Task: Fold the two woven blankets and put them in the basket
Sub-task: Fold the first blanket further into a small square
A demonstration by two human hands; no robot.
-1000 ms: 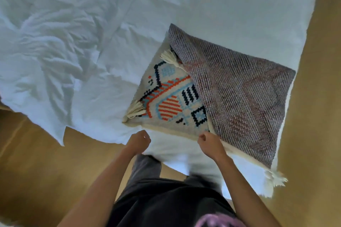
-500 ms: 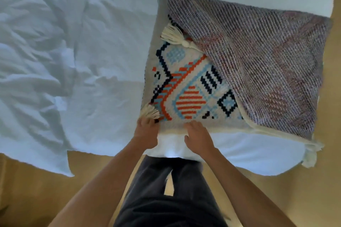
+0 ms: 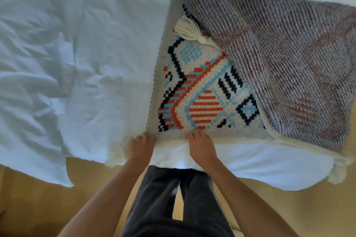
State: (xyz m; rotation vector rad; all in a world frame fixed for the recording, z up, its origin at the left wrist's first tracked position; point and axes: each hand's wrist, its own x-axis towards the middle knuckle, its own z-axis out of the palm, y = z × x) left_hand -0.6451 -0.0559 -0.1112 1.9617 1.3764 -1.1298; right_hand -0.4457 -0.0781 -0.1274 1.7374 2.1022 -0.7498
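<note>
A woven blanket lies on the bed's near right corner, its patterned face in cream, orange, light blue and navy showing. A flap of it is folded over, showing the greyish-purple back, with a cream tassel at the flap's tip. My left hand grips the blanket's near left corner at the bed edge. My right hand holds the near cream hem a little to the right, fingers curled over it. Another tassel hangs off the bed at the right. No second blanket or basket is in view.
A white crumpled duvet covers the bed to the left and behind. The wooden floor runs along the near side and right. My legs in dark trousers stand against the bed edge.
I have leaned in closer over the bed. Both hands moved forward onto the blanket's near edge, and the left hand has taken hold of the corner where the tassel was.
</note>
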